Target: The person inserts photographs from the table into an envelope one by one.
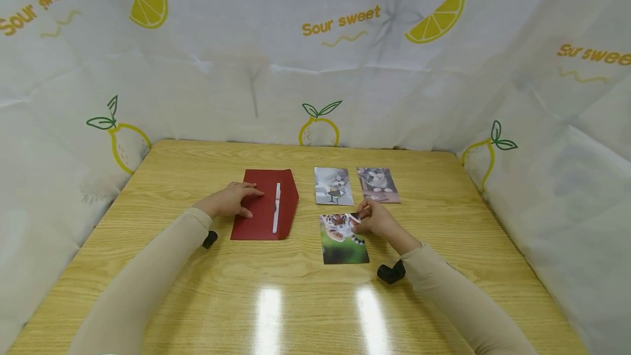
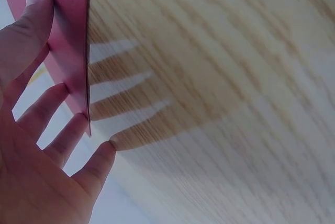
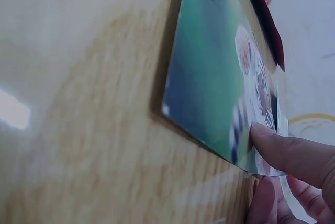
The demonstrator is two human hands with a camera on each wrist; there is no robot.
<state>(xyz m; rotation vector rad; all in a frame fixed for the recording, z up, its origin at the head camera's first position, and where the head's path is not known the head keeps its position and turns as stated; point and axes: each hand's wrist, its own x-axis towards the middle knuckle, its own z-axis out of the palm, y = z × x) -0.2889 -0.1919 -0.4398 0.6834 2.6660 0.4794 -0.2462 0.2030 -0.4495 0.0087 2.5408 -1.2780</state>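
A red envelope [image 1: 258, 229] lies on the table, its pointed flap to the right and a pale strip showing at a slit. My left hand [image 1: 233, 200] rests on its left part; in the left wrist view the fingers [image 2: 39, 111] are spread along the red edge, fairly straight. With thumb and fingers my right hand [image 1: 378, 221] pinches the upper right corner of a tiger photo [image 1: 340, 245]. Close up, the thumb [image 3: 288, 153] presses on the printed face and the other fingers sit underneath, the photo's near corner slightly above the wood.
Behind the tiger photo lie two more pictures, a grey-white one [image 1: 334, 193] and a cat photo [image 1: 379, 182]. A black object [image 1: 391, 273] is under the right wrist, another [image 1: 210, 239] by the left. White lemon-printed cloth [image 1: 231, 86] hangs behind the wooden table [image 1: 305, 300].
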